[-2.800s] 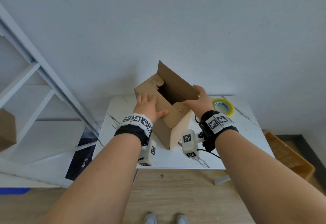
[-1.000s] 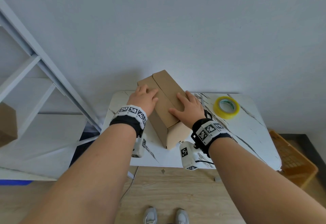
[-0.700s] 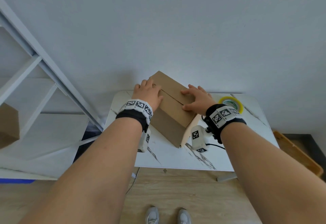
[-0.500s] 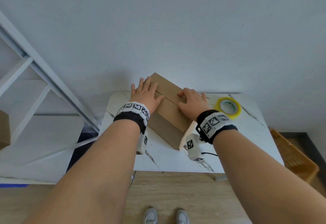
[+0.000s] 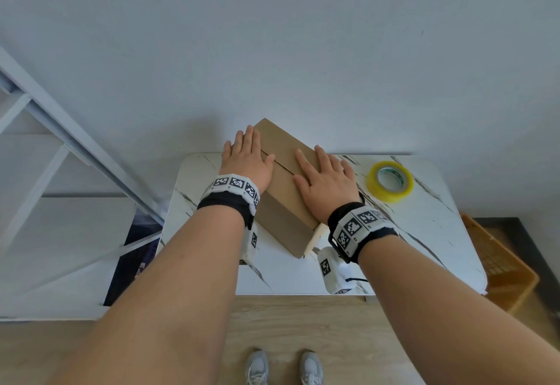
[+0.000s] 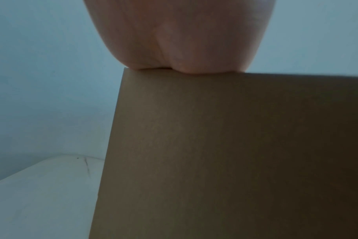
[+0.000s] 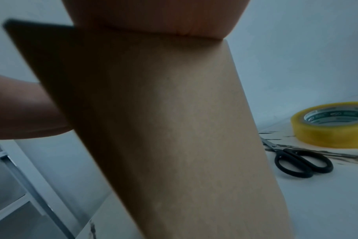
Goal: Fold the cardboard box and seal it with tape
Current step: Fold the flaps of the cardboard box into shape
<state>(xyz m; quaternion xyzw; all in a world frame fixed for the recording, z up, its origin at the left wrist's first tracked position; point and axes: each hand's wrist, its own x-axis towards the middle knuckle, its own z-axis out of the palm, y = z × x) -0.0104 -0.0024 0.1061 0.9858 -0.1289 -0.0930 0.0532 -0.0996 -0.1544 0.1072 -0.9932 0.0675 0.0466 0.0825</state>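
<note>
A brown cardboard box (image 5: 283, 184) stands on the white marble table (image 5: 424, 248), its two top flaps folded down and meeting in a seam. My left hand (image 5: 247, 157) lies flat with straight fingers on the left flap. My right hand (image 5: 324, 175) presses flat on the right flap. The left wrist view shows the box wall (image 6: 235, 153) with my palm (image 6: 180, 35) on its top edge. In the right wrist view the box side (image 7: 174, 129) fills the middle. A yellow tape roll (image 5: 389, 181) (image 7: 331, 124) lies on the table to the right of the box.
Black-handled scissors (image 7: 298, 160) lie beside the tape, hidden behind my right wrist in the head view. A white metal rack (image 5: 60, 172) stands to the left. An orange crate (image 5: 497, 266) sits on the floor at the right. The wall is just behind the table.
The open flap has been folded down and the box closed. Both hands have shifted over the top and now lie flat on the two flaps; the box turned slightly.
</note>
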